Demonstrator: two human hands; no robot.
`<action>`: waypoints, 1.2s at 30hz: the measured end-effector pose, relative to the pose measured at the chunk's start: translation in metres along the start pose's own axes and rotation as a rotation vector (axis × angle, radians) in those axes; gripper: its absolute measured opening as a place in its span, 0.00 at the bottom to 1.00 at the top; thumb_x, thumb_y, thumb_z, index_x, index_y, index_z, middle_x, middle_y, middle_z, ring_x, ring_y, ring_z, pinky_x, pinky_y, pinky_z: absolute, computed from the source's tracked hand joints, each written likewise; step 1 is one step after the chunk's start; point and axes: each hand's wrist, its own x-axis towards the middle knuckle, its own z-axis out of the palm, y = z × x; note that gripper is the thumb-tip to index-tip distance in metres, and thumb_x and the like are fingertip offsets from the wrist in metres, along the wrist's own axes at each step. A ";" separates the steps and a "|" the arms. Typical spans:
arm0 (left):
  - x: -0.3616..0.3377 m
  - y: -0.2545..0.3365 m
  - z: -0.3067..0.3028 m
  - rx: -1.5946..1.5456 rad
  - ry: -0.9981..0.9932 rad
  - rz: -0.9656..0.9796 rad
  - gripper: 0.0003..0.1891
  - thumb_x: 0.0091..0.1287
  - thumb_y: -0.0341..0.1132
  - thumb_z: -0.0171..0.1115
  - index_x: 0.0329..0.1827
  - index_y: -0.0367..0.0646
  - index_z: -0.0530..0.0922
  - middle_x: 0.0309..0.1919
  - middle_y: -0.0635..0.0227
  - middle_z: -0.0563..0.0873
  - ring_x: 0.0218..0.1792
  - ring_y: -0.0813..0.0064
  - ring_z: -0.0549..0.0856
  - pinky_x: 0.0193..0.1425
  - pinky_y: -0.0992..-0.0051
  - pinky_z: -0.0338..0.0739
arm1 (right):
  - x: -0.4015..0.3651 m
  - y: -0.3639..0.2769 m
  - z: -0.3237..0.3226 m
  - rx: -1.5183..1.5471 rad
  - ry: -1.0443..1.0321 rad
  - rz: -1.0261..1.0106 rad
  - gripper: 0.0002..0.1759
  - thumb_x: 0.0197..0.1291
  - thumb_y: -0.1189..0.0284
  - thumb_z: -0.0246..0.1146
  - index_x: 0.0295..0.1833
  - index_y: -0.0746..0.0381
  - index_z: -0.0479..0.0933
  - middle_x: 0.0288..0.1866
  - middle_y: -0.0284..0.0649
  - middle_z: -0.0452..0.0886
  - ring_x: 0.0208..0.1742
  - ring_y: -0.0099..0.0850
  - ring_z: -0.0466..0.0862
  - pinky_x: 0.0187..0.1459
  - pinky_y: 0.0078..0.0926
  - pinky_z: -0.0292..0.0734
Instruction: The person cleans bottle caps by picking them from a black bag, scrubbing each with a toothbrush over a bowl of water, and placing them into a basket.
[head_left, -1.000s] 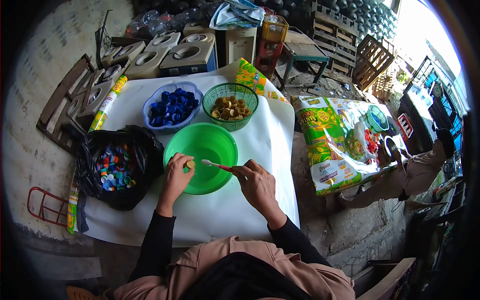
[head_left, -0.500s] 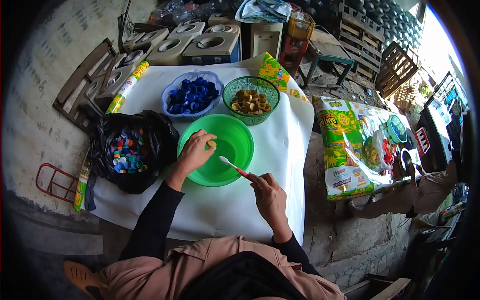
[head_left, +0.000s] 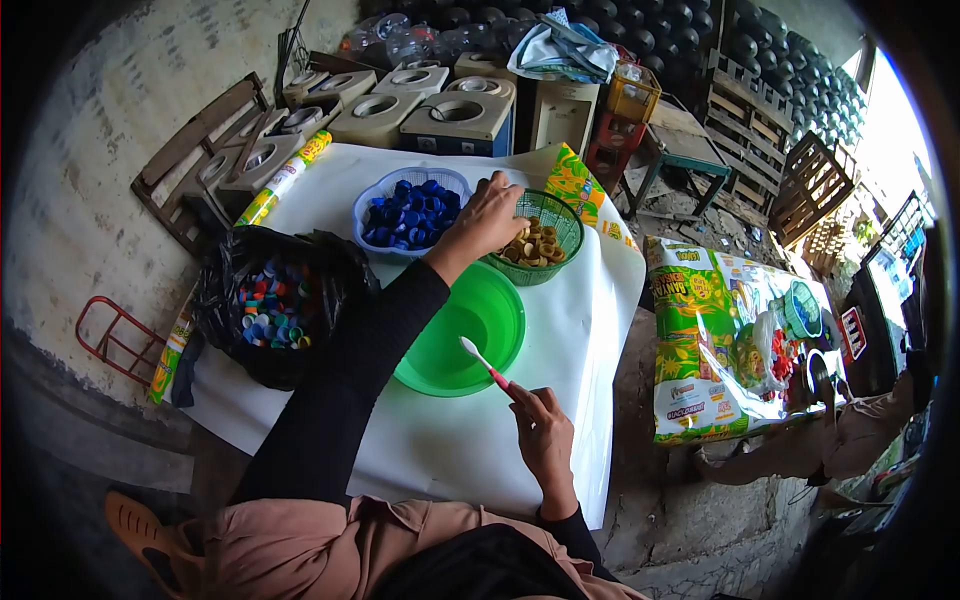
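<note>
My left hand [head_left: 485, 222] reaches over the green mesh basket [head_left: 572, 232] of yellow-brown bottle caps [head_left: 537, 246]. Its fingers are bent at the basket's near left side, and whatever is between them is hidden. A toothbrush [head_left: 486, 364] with a pink-red handle is gripped in my right hand [head_left: 545, 432]. Its white head points up and left over the green basin [head_left: 478, 305]. Behind my left forearm, a pale blue basket [head_left: 360, 215] holds blue bottle caps [head_left: 412, 212].
A black plastic bag [head_left: 222, 335] of mixed-colour caps [head_left: 272, 305] sits on the left of the white-covered table [head_left: 560, 350]. Dispenser-like casings [head_left: 457, 118] line the back. On the right, another person's leg [head_left: 860, 440] is beside a second covered table [head_left: 690, 375].
My left hand has moved from above the basin, where it held a yellow cap, up and right to the green basket. My right hand still holds the toothbrush. The view has shifted slightly.
</note>
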 end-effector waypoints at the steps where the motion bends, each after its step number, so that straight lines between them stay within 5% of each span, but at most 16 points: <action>1: 0.006 0.016 -0.012 0.023 0.002 0.026 0.23 0.59 0.32 0.74 0.56 0.32 0.80 0.50 0.51 0.80 0.55 0.51 0.82 0.61 0.63 0.78 | 0.000 0.000 0.001 0.004 0.003 0.006 0.17 0.61 0.76 0.70 0.57 0.53 0.86 0.38 0.38 0.83 0.33 0.37 0.85 0.34 0.34 0.78; 5: 0.007 0.100 -0.036 0.342 -0.118 0.381 0.17 0.61 0.35 0.71 0.48 0.33 0.81 0.46 0.55 0.81 0.50 0.56 0.83 0.58 0.62 0.81 | 0.001 -0.002 0.001 0.014 0.002 0.013 0.16 0.62 0.76 0.70 0.56 0.54 0.86 0.40 0.39 0.83 0.33 0.38 0.85 0.35 0.35 0.78; 11: -0.051 0.256 -0.114 0.294 -0.436 0.620 0.15 0.66 0.36 0.59 0.43 0.30 0.86 0.39 0.62 0.82 0.46 0.64 0.83 0.51 0.66 0.78 | -0.010 0.034 0.013 -0.063 -0.012 -0.061 0.18 0.62 0.78 0.68 0.57 0.51 0.85 0.43 0.38 0.84 0.36 0.39 0.86 0.37 0.36 0.81; 15: -0.086 0.299 -0.161 0.088 -0.113 0.709 0.19 0.67 0.39 0.58 0.48 0.29 0.86 0.45 0.56 0.84 0.48 0.61 0.83 0.55 0.60 0.78 | -0.003 0.006 0.003 -0.010 -0.001 -0.004 0.19 0.62 0.78 0.69 0.58 0.52 0.85 0.39 0.37 0.82 0.33 0.36 0.84 0.34 0.34 0.79; 23: -0.116 0.312 -0.182 0.016 0.041 0.734 0.18 0.67 0.38 0.60 0.50 0.32 0.85 0.44 0.58 0.84 0.49 0.63 0.83 0.55 0.63 0.78 | -0.004 0.008 -0.001 -0.058 -0.024 -0.056 0.18 0.62 0.77 0.69 0.58 0.53 0.85 0.39 0.37 0.83 0.32 0.34 0.84 0.33 0.33 0.78; 36: -0.107 0.220 -0.206 0.347 -0.227 0.592 0.16 0.67 0.36 0.62 0.53 0.37 0.83 0.44 0.62 0.84 0.50 0.67 0.84 0.54 0.67 0.78 | 0.010 -0.012 -0.010 -0.148 -0.075 -0.063 0.17 0.62 0.75 0.70 0.57 0.52 0.86 0.39 0.37 0.83 0.35 0.34 0.85 0.37 0.30 0.79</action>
